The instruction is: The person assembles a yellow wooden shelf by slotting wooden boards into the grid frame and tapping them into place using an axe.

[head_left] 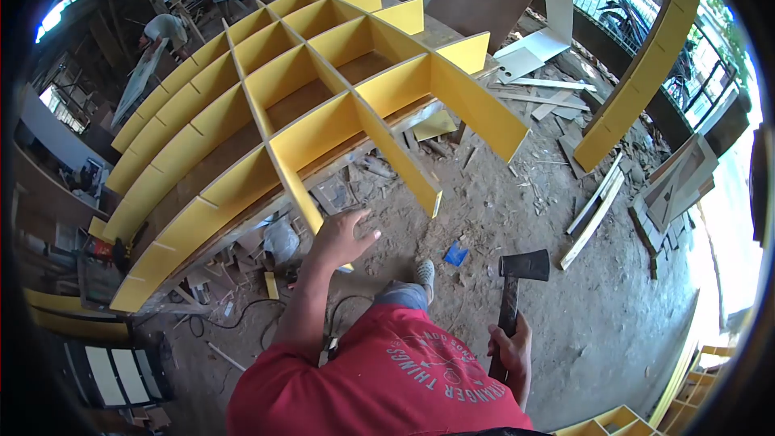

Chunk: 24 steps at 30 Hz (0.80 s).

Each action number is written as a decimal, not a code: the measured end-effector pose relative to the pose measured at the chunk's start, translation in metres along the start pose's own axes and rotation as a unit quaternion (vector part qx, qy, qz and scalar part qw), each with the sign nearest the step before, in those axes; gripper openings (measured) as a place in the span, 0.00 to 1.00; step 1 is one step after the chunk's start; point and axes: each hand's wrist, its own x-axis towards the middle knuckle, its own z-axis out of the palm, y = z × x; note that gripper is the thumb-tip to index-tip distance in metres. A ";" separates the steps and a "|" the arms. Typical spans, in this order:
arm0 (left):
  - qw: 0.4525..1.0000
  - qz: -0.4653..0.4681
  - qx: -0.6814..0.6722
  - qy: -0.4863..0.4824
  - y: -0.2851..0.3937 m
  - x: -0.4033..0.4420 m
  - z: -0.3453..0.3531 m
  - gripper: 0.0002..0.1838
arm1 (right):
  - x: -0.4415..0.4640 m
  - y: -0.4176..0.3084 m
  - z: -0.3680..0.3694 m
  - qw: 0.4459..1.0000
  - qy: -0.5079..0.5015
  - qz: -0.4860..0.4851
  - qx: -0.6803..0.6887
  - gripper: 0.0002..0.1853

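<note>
My right hand (pixel 513 345) is wrapped round the dark handle of a hatchet (pixel 525 266), whose head points up and away from me above the floor. My left hand (pixel 343 240) is over the near end of a yellow slat (pixel 292 182), thumb and fingers apart; whether it presses on the slat cannot be made out. That slat belongs to a large curved lattice of interlocking yellow boards (pixel 323 133), which lies on a wooden table (pixel 432 105). Several slat ends stick out past the table toward me.
A yellow curved board (pixel 642 73) leans upright at the right by a metal fence. Wood strips (pixel 593 218) and offcuts litter the dusty floor. A blue scrap (pixel 456 253) lies near my foot. Another person (pixel 165 28) bends over at the far left. Black cable (pixel 234 319) trails at lower left.
</note>
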 end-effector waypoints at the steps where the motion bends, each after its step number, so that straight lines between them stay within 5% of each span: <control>1: 1.000 0.015 0.004 0.004 0.017 0.015 -0.003 0.29 | 0.009 -0.001 -0.004 1.000 0.003 0.013 -0.002 0.14; 4: 0.984 0.116 -0.046 0.129 0.048 0.083 0.025 0.28 | 0.060 -0.025 -0.022 0.999 0.023 0.028 -0.016 0.13; 12: 0.969 0.200 0.023 0.145 0.080 0.209 0.051 0.26 | 0.157 -0.090 -0.051 0.998 0.033 -0.007 -0.060 0.14; 13: 0.967 0.208 0.043 0.141 0.074 0.220 0.061 0.27 | 0.165 -0.100 -0.051 0.997 0.028 -0.003 -0.073 0.21; 18: 0.988 0.122 0.098 0.019 0.045 0.232 0.086 0.33 | 0.219 -0.128 -0.040 0.997 0.018 -0.018 -0.077 0.16; 24: 0.989 0.049 0.141 -0.007 0.064 0.243 0.084 0.38 | 0.299 -0.149 -0.063 0.992 -0.081 -0.033 -0.093 0.14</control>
